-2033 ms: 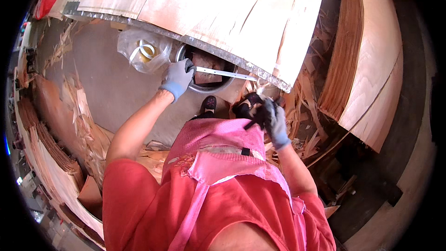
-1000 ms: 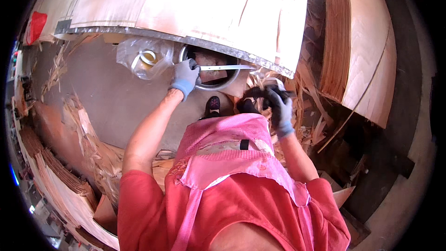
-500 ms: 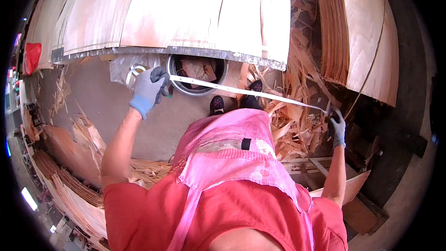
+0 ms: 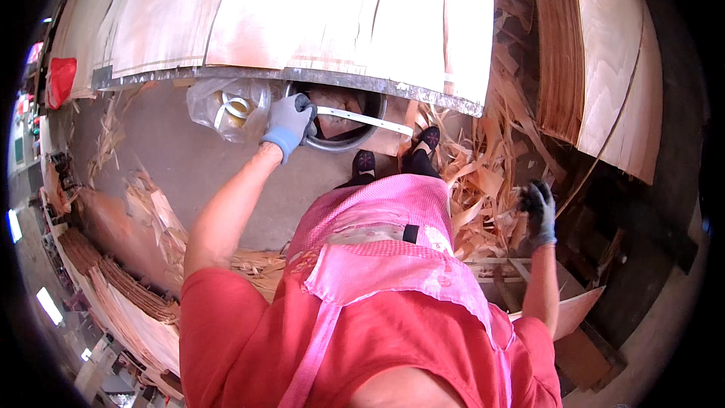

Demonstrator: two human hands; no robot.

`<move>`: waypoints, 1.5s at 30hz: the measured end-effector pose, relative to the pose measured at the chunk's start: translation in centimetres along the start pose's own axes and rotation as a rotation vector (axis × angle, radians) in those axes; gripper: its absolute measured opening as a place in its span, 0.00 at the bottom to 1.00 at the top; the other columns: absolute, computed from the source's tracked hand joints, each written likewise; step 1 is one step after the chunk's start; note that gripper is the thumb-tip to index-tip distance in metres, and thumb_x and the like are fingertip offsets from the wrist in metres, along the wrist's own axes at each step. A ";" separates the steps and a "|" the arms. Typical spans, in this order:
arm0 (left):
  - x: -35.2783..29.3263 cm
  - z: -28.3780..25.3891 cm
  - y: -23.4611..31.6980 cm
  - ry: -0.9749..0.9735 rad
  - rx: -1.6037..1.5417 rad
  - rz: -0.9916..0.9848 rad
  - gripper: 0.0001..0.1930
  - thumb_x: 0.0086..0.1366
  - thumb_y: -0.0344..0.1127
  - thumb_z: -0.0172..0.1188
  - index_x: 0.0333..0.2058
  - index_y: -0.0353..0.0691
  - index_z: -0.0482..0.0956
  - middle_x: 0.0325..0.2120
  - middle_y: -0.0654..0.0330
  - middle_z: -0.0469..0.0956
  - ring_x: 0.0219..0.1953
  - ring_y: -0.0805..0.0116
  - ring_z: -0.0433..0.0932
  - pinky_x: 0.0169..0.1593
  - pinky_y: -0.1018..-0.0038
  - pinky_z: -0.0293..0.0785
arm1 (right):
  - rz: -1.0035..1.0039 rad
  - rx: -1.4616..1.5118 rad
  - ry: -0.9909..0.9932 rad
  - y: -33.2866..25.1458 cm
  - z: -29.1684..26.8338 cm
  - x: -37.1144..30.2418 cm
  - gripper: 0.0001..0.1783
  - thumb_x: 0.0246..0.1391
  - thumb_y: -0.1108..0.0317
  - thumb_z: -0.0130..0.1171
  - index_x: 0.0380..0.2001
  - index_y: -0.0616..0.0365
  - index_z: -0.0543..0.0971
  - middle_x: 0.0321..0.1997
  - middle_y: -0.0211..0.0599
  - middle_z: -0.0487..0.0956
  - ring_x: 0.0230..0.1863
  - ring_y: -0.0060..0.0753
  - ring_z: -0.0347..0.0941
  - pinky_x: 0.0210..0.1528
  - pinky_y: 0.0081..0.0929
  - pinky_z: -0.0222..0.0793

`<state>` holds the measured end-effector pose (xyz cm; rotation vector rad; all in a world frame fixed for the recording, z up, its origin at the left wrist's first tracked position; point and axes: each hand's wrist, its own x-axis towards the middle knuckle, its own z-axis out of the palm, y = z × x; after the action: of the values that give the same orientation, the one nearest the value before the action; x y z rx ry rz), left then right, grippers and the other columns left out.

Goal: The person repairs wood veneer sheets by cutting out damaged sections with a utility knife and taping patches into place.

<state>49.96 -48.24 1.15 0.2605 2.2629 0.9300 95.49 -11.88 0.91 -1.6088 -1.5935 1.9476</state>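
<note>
My left hand [image 4: 290, 124], in a grey-blue glove with dark fingers, is closed on one end of a white strip of tape with small holes [image 4: 366, 117]. The strip's other end hangs free to the right, in front of the metal-rimmed round tub [image 4: 381, 113]. Left of that hand, a clear plastic bag [image 4: 202, 106] has rolls of white tape [image 4: 236, 109] in or on it. Out to the right, my right hand [image 4: 538, 211], gloved alike, is raised with fingers loosely apart and nothing visible in them.
Pale wood veneer sheets [image 4: 325, 15] cover the bench ahead, above its worn dark edge [image 4: 438, 97]. A tall veneer stack [image 4: 563, 45] stands at the far right. Veneer scraps [image 4: 483, 181] litter the floor beside my feet. Something red [image 4: 60, 81] hangs at the bench's left end.
The strip, stretched between both hands before, has left my right hand and now looks shorter. My left hand has moved right, toward the tub; the right hand's fingers have opened.
</note>
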 end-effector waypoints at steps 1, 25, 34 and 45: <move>0.1 0.2 0.2 -0.017 -0.026 -0.028 0.07 0.64 0.33 0.59 0.27 0.37 0.77 0.14 0.60 0.77 0.09 0.71 0.71 0.12 0.74 0.63 | -0.054 0.054 -0.029 -0.6 3.5 -0.4 0.13 0.61 0.66 0.55 0.47 0.59 0.76 0.37 0.30 0.78 0.34 0.21 0.75 0.36 0.20 0.73; 0.2 2.7 -1.0 0.107 0.349 0.139 0.09 0.58 0.36 0.59 0.31 0.36 0.79 0.30 0.44 0.78 0.34 0.43 0.77 0.37 0.57 0.72 | -0.464 0.158 -0.501 -4.1 39.4 -1.0 0.20 0.54 0.80 0.60 0.51 0.61 0.73 0.46 0.33 0.80 0.48 0.21 0.75 0.52 0.20 0.69; -1.6 0.7 0.3 -0.047 -0.127 -0.175 0.08 0.56 0.34 0.62 0.28 0.35 0.79 0.25 0.49 0.81 0.27 0.55 0.81 0.34 0.63 0.75 | -0.401 -0.025 -0.331 -4.0 37.7 0.2 0.16 0.53 0.78 0.62 0.47 0.63 0.78 0.43 0.35 0.83 0.44 0.22 0.77 0.50 0.21 0.71; -16.1 -17.1 -18.0 0.488 -0.012 -0.295 0.06 0.60 0.25 0.55 0.26 0.42 0.69 0.18 0.67 0.66 0.16 0.77 0.66 0.16 0.75 0.60 | -0.433 0.002 -0.335 -1.8 37.0 2.8 0.19 0.50 0.78 0.61 0.48 0.63 0.78 0.42 0.39 0.83 0.43 0.25 0.77 0.49 0.24 0.72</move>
<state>52.22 -77.33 5.95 -0.3372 2.6356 0.9190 64.60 -31.73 -4.74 -0.8618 -1.8610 2.0348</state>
